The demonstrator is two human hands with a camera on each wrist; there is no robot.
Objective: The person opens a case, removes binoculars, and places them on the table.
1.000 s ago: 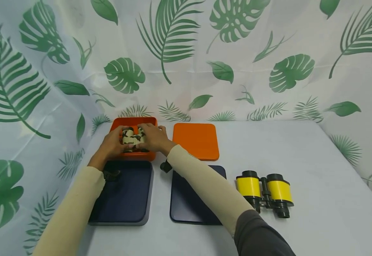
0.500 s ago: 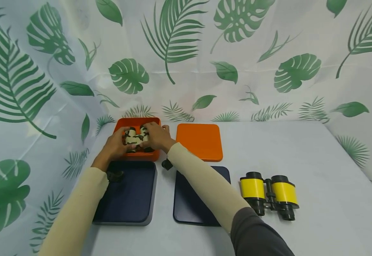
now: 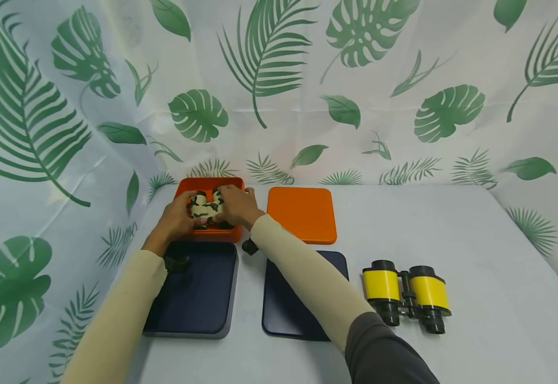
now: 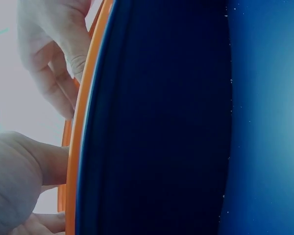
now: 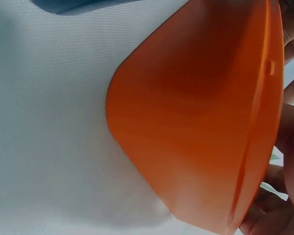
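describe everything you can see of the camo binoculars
The camo binoculars are a small pair with two short barrels patterned in cream, dark green and black, seemingly plastic. They sit in the open orange box at the far left of the table, barrels side by side. The left hand grips the left barrel and the right hand the right, covering much of them. Lenses and bridge are mostly hidden.

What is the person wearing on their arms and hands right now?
Both hands, the left hand and the right hand, are bare. Close-fitting cream sleeves cover both forearms to the wrist. A dark grey upper sleeve shows on the right arm. A small black device sits under each wrist.
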